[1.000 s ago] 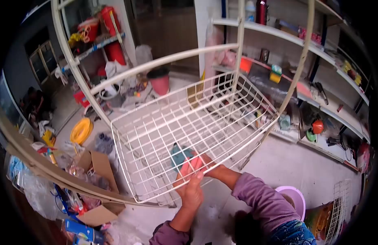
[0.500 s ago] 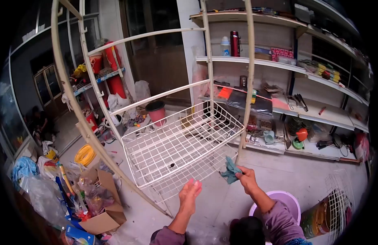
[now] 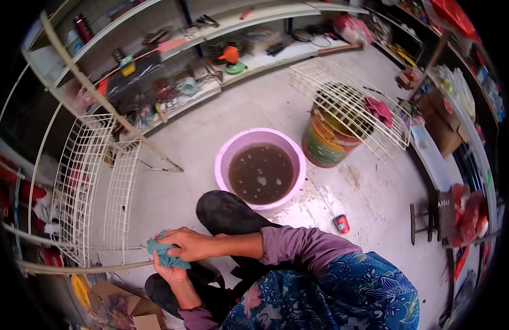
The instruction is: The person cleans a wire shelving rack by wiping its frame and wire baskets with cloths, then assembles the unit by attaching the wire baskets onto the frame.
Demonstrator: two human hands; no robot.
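Note:
A crumpled teal cloth (image 3: 162, 252) is bunched between my two hands at the lower left of the head view. My right hand (image 3: 189, 243) grips it from above. Below, my left hand (image 3: 171, 273) is closed around its lower part, with some of the fingers hidden by the cloth. Just left of the hands stands the white wire rack (image 3: 118, 203), its frame close to the cloth. A pink-purple basin (image 3: 222, 160) of murky brown water sits on the floor in front of my knee, apart from both hands.
A wire grid (image 3: 350, 107) lies across a colourful bucket (image 3: 327, 144), with a pink cloth (image 3: 378, 111) on it. A red can (image 3: 341, 223) is on the wet floor. Laden shelves (image 3: 235, 71) run along the back. A cardboard box (image 3: 144, 309) stands at lower left.
The view has swung right and down toward the basin. My left hand, free and fingers raised before, now holds the cloth together with my right hand.

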